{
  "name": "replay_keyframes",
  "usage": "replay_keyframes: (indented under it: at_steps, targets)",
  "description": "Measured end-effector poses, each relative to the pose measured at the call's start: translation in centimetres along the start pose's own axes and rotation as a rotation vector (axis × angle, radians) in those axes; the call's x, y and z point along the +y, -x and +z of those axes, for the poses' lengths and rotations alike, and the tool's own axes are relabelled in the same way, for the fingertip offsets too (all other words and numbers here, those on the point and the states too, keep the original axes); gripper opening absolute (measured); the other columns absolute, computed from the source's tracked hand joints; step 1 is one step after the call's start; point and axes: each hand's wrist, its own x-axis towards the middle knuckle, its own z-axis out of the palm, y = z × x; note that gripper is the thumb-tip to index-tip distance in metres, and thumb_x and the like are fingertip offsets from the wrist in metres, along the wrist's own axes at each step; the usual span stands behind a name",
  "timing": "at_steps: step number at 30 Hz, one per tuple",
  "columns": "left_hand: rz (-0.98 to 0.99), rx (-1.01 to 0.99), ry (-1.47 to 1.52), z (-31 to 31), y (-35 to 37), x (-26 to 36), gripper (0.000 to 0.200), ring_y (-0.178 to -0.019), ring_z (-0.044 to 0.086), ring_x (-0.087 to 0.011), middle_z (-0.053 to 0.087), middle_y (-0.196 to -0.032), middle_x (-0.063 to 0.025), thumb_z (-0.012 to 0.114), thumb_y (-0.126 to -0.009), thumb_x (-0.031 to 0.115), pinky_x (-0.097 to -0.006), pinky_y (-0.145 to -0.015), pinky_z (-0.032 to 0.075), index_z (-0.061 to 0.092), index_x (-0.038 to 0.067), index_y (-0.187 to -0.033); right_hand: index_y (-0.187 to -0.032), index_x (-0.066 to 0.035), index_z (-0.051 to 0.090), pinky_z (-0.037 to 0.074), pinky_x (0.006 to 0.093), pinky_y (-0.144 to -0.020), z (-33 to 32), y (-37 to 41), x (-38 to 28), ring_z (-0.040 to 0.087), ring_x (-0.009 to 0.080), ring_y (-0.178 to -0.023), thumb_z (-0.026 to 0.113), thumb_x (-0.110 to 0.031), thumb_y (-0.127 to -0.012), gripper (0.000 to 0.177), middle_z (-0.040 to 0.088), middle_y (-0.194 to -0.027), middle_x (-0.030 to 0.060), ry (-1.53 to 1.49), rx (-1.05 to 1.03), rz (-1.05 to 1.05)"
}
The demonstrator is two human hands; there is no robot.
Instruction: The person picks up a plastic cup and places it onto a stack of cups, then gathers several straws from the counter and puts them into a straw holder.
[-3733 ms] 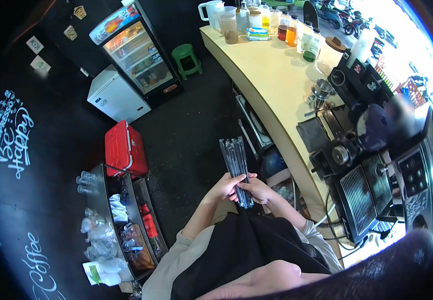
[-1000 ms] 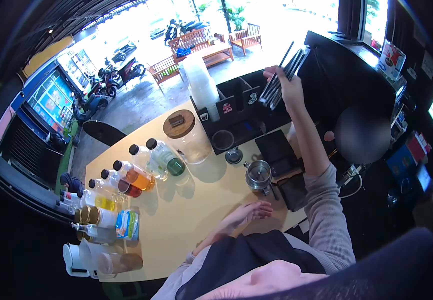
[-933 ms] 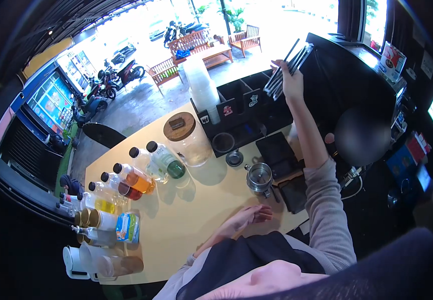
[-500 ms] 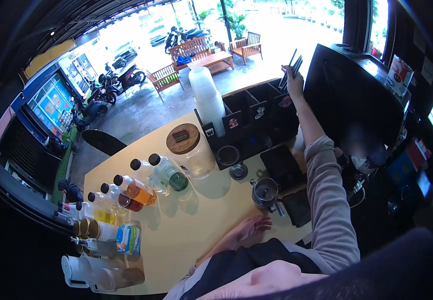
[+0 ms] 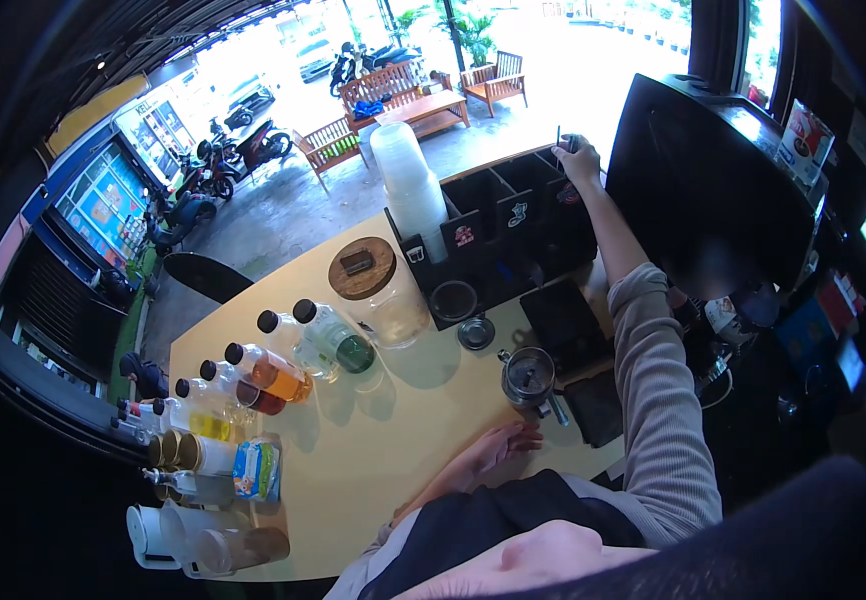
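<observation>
Counter organizer's [image 5: 513, 215] end slot holds straws [image 5: 559, 138], gripped under the right hand [image 5: 581, 160].

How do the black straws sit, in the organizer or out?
Mostly inside: the right hand holds the straws in the far right slot of the organizer; only tips show above its rim.

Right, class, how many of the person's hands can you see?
2. The left hand rests open on the counter by the metal jug; the right hand holds straws over the organiser.
</observation>
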Motion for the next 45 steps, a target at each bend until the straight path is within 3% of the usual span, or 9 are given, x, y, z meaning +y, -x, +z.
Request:
replay_keyframes:
  at_steps: [5, 12, 17, 22, 29, 31, 34, 36, 45]
  targets:
    - [0.051, -0.004, -0.007, 0.0, 0.4, -0.1, 0.044, -0.12, 0.056, -0.0283, 0.059, -0.127, -0.0157, 0.038, -0.104, 0.03, -0.0391, -0.104, 0.043, 0.047, -0.001, -0.134, -0.131, 0.002, 0.048, 0.046, 0.039, -0.098, -1.5, 1.1, -3.2, 0.061, 0.0338, -0.111, 0.082, -0.027, -0.072, 0.074, 0.063, -0.116, 0.0234, -0.075, 0.021, 0.102]
    - [0.086, 0.101, -0.051, 1.2, 1.5, 0.1, 0.047, -0.121, 0.056, -0.0281, 0.057, -0.13, -0.0179, 0.032, -0.105, 0.031, -0.0389, -0.105, 0.043, 0.042, -0.001, -0.138, -0.145, 0.008, 0.018, 0.014, 0.0484, -0.119, -5.0, 3.7, -11.1, 0.013, 0.0435, -0.145, 0.079, -0.022, -0.074, 0.097, 0.022, -0.151, 0.0308, -0.189, 0.339, -0.141]
    - [0.161, 0.101, -0.095, 3.3, 4.5, 0.3, 0.052, -0.12, 0.057, -0.0264, 0.058, -0.13, -0.0171, 0.029, -0.105, 0.037, -0.0378, -0.103, 0.045, 0.044, -0.001, -0.137, -0.148, 0.005, 0.014, 0.023, 0.0472, -0.116, -10.6, 12.6, -18.0, 0.024, 0.0442, -0.142, 0.071, -0.022, -0.081, 0.092, 0.025, -0.149, 0.0314, -0.487, 0.244, -0.424]
    - [0.197, 0.072, -0.036, 5.2, 7.4, -0.4, 0.064, -0.127, 0.051, -0.0314, 0.052, -0.136, -0.0215, 0.02, -0.104, 0.046, -0.0409, -0.108, 0.041, 0.04, -0.003, -0.14, -0.15, 0.002, 0.018, 0.017, 0.0401, -0.118, -18.5, 26.5, -20.6, 0.023, 0.0315, -0.145, 0.061, -0.009, -0.084, 0.079, 0.025, -0.154, 0.0228, -0.681, -0.22, -0.534]
    - [0.281, 0.202, 0.102, 6.8, 10.1, -4.4, 0.064, -0.125, 0.054, -0.0314, 0.054, -0.134, -0.0202, 0.021, -0.104, 0.048, -0.0417, -0.106, 0.043, 0.04, -0.002, -0.139, -0.146, -0.006, 0.033, 0.031, 0.0427, -0.112, -19.9, 45.3, -12.8, 0.038, 0.0302, -0.137, 0.06, -0.01, -0.087, 0.066, 0.04, -0.147, 0.0164, -0.418, -0.867, -0.261]
    - [0.296, 0.24, 0.114, 8.0, 10.7, -5.2, 0.063, -0.123, 0.055, -0.0298, 0.055, -0.134, -0.0192, 0.023, -0.104, 0.047, -0.041, -0.105, 0.044, 0.043, -0.002, -0.137, -0.142, -0.004, 0.039, 0.034, 0.0441, -0.11, -20.4, 50.3, -12.1, 0.043, 0.0325, -0.134, 0.059, -0.013, -0.087, 0.059, 0.044, -0.144, 0.0179, -0.553, -0.917, 0.017]
    - [0.169, 0.524, 0.19, 9.5, 11.4, -7.1, 0.058, -0.121, 0.056, -0.0329, 0.055, -0.133, -0.0196, 0.025, -0.104, 0.043, -0.0427, -0.106, 0.043, 0.042, -0.001, -0.138, -0.138, -0.002, 0.045, 0.032, 0.0463, -0.112, -20.7, 55.5, -11.5, 0.043, 0.0343, -0.133, 0.057, -0.015, -0.088, 0.052, 0.048, -0.139, 0.0201, -0.334, -0.732, -0.22]
    - [0.294, 0.139, 0.267, 8.8, 11.4, -9.5, 0.055, -0.123, 0.053, -0.0349, 0.053, -0.136, -0.0198, 0.025, -0.103, 0.038, -0.0437, -0.108, 0.04, 0.042, 0.001, -0.14, -0.136, -0.001, 0.046, 0.03, 0.0477, -0.112, -21.2, 58.5, -11.5, 0.042, 0.0348, -0.133, 0.055, -0.015, -0.089, 0.05, 0.048, -0.139, 0.0207, -0.281, -0.718, -0.198]
    - [0.342, -0.189, 0.058, 15.9, 17.4, -14.4, 0.055, -0.129, 0.05, -0.0262, 0.048, -0.144, -0.0096, 0.016, -0.104, 0.041, -0.0441, -0.109, 0.036, 0.041, 0.013, -0.144, -0.137, -0.001, 0.047, 0.023, 0.0494, -0.115, -25.7, 66.8, -9.5, 0.038, 0.0361, -0.136, 0.051, -0.02, -0.093, 0.048, 0.047, -0.141, 0.0219, -0.105, -0.629, -0.064]
